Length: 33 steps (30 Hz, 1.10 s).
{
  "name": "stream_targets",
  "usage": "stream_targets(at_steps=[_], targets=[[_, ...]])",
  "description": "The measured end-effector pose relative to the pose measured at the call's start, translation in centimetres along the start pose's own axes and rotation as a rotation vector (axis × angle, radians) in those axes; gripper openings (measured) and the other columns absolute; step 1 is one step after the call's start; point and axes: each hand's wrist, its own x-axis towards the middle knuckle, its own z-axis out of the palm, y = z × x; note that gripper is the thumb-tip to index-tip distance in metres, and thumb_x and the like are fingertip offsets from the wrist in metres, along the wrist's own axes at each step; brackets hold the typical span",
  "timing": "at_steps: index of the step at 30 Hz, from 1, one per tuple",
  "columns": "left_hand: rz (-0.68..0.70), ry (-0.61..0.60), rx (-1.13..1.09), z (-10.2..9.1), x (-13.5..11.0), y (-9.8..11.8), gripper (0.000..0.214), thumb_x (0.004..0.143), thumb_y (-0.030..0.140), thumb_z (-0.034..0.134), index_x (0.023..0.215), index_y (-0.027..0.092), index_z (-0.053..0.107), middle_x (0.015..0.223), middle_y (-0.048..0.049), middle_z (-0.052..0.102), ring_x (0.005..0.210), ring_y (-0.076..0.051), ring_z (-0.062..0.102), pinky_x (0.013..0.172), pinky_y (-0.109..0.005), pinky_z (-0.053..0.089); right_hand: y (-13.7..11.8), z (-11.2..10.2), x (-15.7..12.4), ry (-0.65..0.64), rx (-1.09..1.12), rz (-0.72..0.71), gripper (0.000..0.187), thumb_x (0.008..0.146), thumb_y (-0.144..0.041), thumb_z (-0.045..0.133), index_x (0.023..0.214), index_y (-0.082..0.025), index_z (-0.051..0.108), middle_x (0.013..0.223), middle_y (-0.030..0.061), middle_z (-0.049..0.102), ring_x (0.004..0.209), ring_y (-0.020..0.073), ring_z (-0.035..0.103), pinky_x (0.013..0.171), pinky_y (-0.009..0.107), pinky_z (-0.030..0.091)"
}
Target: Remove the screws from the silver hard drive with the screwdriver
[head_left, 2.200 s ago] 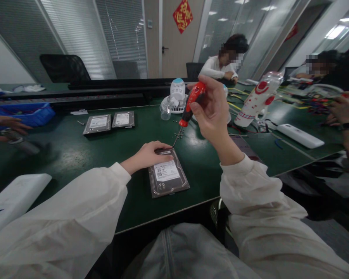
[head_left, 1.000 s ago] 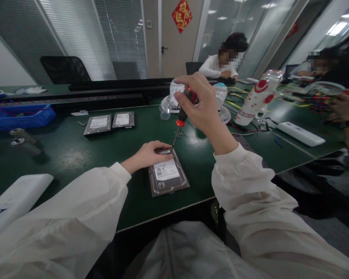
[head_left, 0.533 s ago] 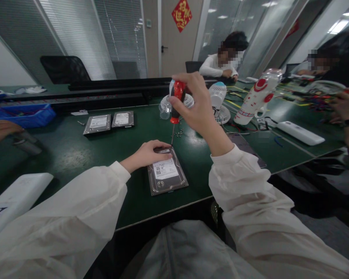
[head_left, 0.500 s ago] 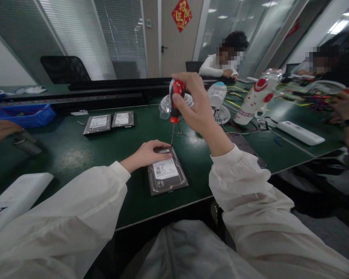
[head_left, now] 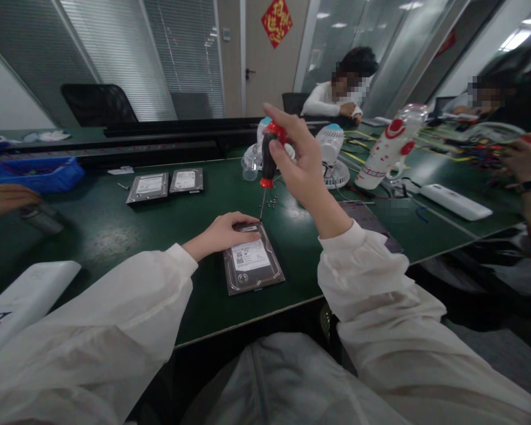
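Observation:
A silver hard drive (head_left: 253, 268) with a white label lies on the green table (head_left: 115, 230) in front of me. My left hand (head_left: 223, 233) rests flat on its far end, fingers stretched over the top edge. My right hand (head_left: 298, 162) is wrapped round the handle of a red and black screwdriver (head_left: 268, 162), held nearly upright. Its thin shaft points down to the drive's far right corner. A few small loose screws (head_left: 272, 202) lie on the table just beyond the drive.
Two more hard drives (head_left: 148, 187) (head_left: 186, 180) lie further back on the left. Small white fans (head_left: 334, 156), a clear cup (head_left: 249, 168), a white and red toy (head_left: 389, 150), a dark plate (head_left: 369, 218) and white boxes (head_left: 454, 202) (head_left: 17, 301) surround me. Other people's hands (head_left: 2, 198) (head_left: 524, 162) work at both sides.
My right hand has brought the screwdriver from a slant on the right to nearly upright over the drive's far corner, turning the handle in its fingers. My left hand stays on the drive.

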Motion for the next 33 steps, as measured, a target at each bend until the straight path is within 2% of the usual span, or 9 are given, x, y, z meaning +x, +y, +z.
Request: stream_targets(at_steps=[4,8,10,12,15,17,22,28,33], targets=[[0.003,-0.003,0.0,0.0,0.0,0.0,0.059,0.076,0.06,0.07,0.125,0.027,0.069,0.122,-0.0063,0.067,0.11,-0.027,0.065,0.098,-0.043,0.051,0.1,0.0,-0.1,0.064,-0.124,-0.015,0.052,0.088,-0.068,0.048,0.127,-0.035,0.059,0.118,0.0069,0.065,0.116,0.0288,0.058,0.11,0.056,0.046],[0.009,-0.007,-0.006,0.0,0.0,-0.2,0.059,0.076,0.061,0.07,0.125,0.028,0.069,0.122,-0.0059,0.068,0.109,-0.027,0.065,0.096,-0.042,0.051,0.0,0.1,-0.3,0.018,-0.119,-0.016,0.053,0.095,-0.065,0.028,0.136,-0.039,0.05,0.129,0.0048,0.061,0.127,0.0266,0.055,0.114,0.054,0.043],[0.012,-0.006,-0.008,0.0,0.1,-0.3,0.058,0.077,0.061,0.07,0.125,0.028,0.068,0.122,-0.0059,0.067,0.109,-0.027,0.065,0.096,-0.042,0.051,0.4,0.2,-0.3,-0.002,-0.053,-0.006,0.053,0.096,-0.064,0.026,0.141,-0.041,0.044,0.136,0.0034,0.059,0.129,0.0249,0.055,0.115,0.05,0.043],[0.014,-0.003,-0.008,0.0,0.1,-0.4,0.059,0.077,0.061,0.07,0.126,0.028,0.068,0.122,-0.0061,0.067,0.11,-0.027,0.064,0.097,-0.042,0.051,0.8,0.5,-0.3,0.046,0.004,0.014,0.054,0.094,-0.065,0.037,0.141,-0.039,0.041,0.137,0.0041,0.058,0.124,0.0246,0.059,0.113,0.048,0.047],[0.016,-0.005,-0.006,0.0,0.1,-0.5,0.059,0.077,0.061,0.07,0.125,0.029,0.068,0.123,-0.0062,0.066,0.111,-0.027,0.064,0.098,-0.043,0.05,1.4,0.9,-0.4,0.179,0.023,0.021,0.053,0.087,-0.066,0.053,0.129,-0.035,0.05,0.127,0.005,0.062,0.113,0.0246,0.063,0.106,0.048,0.052],[0.013,-0.007,-0.006,0.0,0.1,-0.5,0.059,0.077,0.061,0.07,0.126,0.028,0.068,0.123,-0.0064,0.066,0.111,-0.027,0.064,0.097,-0.043,0.05,1.6,1.0,-0.5,0.205,0.015,0.009,0.049,0.086,-0.067,0.054,0.122,-0.033,0.054,0.122,0.0045,0.063,0.111,0.0243,0.063,0.103,0.048,0.054],[0.006,-0.014,-0.01,-0.1,0.0,-0.3,0.059,0.076,0.062,0.07,0.125,0.028,0.068,0.123,-0.0064,0.066,0.109,-0.027,0.065,0.096,-0.043,0.051,1.5,1.1,-0.7,0.113,0.085,-0.022,0.044,0.095,-0.061,0.04,0.13,-0.036,0.05,0.133,0.0032,0.059,0.123,0.0228,0.059,0.106,0.046,0.052],[0.004,-0.011,-0.021,0.0,0.0,-0.2,0.059,0.076,0.061,0.07,0.124,0.027,0.069,0.122,-0.0066,0.067,0.109,-0.028,0.065,0.095,-0.043,0.052,1.3,1.2,-0.6,0.162,0.004,-0.021,0.048,0.088,-0.064,0.054,0.124,-0.032,0.054,0.126,0.0051,0.059,0.119,0.0233,0.058,0.106,0.046,0.051],[0.003,-0.005,-0.03,0.1,0.1,-0.5,0.058,0.076,0.061,0.071,0.123,0.027,0.07,0.122,-0.0067,0.068,0.108,-0.027,0.065,0.094,-0.043,0.052,1.1,1.0,-0.5,0.093,0.055,-0.066,0.044,0.098,-0.057,0.037,0.131,-0.033,0.052,0.133,0.0044,0.058,0.123,0.0231,0.057,0.105,0.046,0.051]])
